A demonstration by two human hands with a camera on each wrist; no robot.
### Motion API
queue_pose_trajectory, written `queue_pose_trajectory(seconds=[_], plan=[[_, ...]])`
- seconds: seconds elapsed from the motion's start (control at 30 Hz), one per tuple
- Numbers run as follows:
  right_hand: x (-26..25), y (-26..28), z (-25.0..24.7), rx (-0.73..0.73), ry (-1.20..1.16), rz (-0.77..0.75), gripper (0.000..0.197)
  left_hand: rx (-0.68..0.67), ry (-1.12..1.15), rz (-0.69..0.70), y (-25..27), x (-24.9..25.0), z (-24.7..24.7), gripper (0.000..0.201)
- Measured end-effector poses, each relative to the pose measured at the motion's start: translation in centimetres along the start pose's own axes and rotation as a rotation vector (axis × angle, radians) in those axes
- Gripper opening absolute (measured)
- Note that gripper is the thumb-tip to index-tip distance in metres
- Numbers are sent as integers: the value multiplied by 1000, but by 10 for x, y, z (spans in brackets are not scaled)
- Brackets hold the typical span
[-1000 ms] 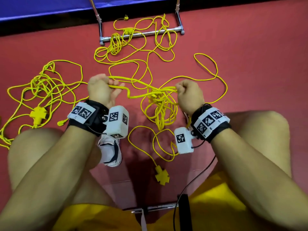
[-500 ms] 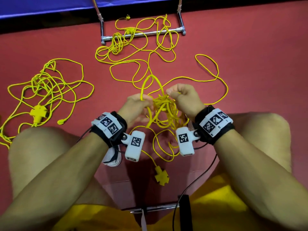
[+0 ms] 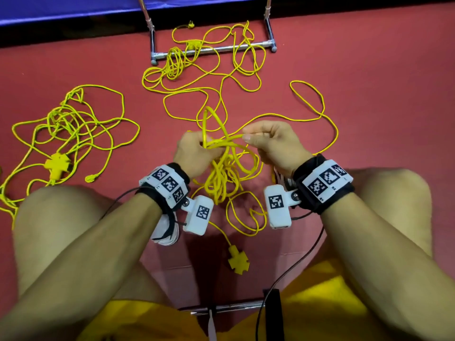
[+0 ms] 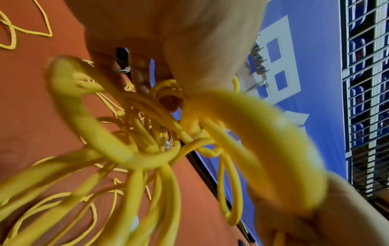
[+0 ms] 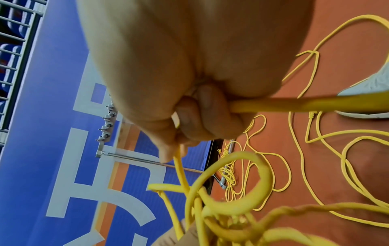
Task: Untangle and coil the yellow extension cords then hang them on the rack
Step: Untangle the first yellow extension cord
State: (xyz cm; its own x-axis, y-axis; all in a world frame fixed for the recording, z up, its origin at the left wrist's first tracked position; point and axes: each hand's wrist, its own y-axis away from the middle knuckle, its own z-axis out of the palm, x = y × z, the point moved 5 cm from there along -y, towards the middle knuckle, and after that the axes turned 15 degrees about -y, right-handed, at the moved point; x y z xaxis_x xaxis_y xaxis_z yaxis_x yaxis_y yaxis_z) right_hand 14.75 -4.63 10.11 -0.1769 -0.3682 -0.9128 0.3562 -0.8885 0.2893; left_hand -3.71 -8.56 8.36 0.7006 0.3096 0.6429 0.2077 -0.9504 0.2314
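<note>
Both hands' fingers (image 3: 248,137) half-buried in the blurred yellow cord tangle (image 3: 225,173).

Cords spread over the floor (image 3: 369,70) before a seated person.

A tangled cord bundle (image 3: 226,175) hangs between the knees, held up by the left hand (image 3: 194,153) on its left and the right hand (image 3: 273,143) on its right. Its socket block (image 3: 238,263) lies on the floor nearer the person. A second tangle (image 3: 71,129) lies far left. Beyond the hands a third tangle (image 3: 177,62) drapes over the rack base bar (image 3: 214,49), with the wall behind.
</note>
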Motion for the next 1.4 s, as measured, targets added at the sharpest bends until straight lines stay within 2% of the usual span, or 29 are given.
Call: queue_pose_trajectory(seconds=[0.13, 0.27, 0.4, 0.5, 0.63, 0.73, 0.83, 0.9, 0.93, 0.97, 1.03, 1.1, 1.17, 1.27, 1.33, 1.4], plan=[[-1, -5, -10, 159, 95, -83, 15, -3, -19, -113, -12, -13, -5, 34], [-5, -2, -13, 293, 135, -166, 11, -128, -16, -138, -14, -11, 2, 24], [-6, -2, -19, 354, 153, -139, 14, -200, 221, -240, -10, -12, 6, 25], [-2, -4, -22, 345, 175, -114, 17, -128, 419, -286, -9, -9, -4, 28], [6, -6, -21, 308, 315, -91, 19, -1, 557, -217, -13, -4, -20, 27], [10, -10, -26, 316, 421, -75, 23, 165, 632, -183, -21, -8, -31, 27], [12, -11, -31, 324, 467, -39, 26, 305, 681, -248, -28, -20, -44, 22], [11, -11, -31, 318, 500, -56, 30, 322, 692, -302, -30, -26, -47, 13], [11, -10, -31, 314, 505, -72, 31, 300, 700, -329, -30, -28, -45, 8], [9, -10, -30, 318, 504, -86, 31, 246, 710, -373, -28, -28, -42, 15], [5, -10, -31, 345, 519, -106, 33, 45, 714, -472, -23, -28, -30, 44], [4, -11, -33, 357, 552, -103, 37, -95, 703, -510, -20, -27, -21, 60], [4, -9, -29, 310, 520, -79, 34, -43, 677, -520, -21, -27, -23, 62], [7, -5, -20, 251, 328, -32, 31, 53, 614, -565, -20, -26, -28, 56], [7, -6, -19, 271, 155, -45, 38, -33, 576, -592, -15, -25, -20, 52], [4, -7, -20, 297, 35, -102, 38, -215, 566, -613, -5, -23, -3, 53]])
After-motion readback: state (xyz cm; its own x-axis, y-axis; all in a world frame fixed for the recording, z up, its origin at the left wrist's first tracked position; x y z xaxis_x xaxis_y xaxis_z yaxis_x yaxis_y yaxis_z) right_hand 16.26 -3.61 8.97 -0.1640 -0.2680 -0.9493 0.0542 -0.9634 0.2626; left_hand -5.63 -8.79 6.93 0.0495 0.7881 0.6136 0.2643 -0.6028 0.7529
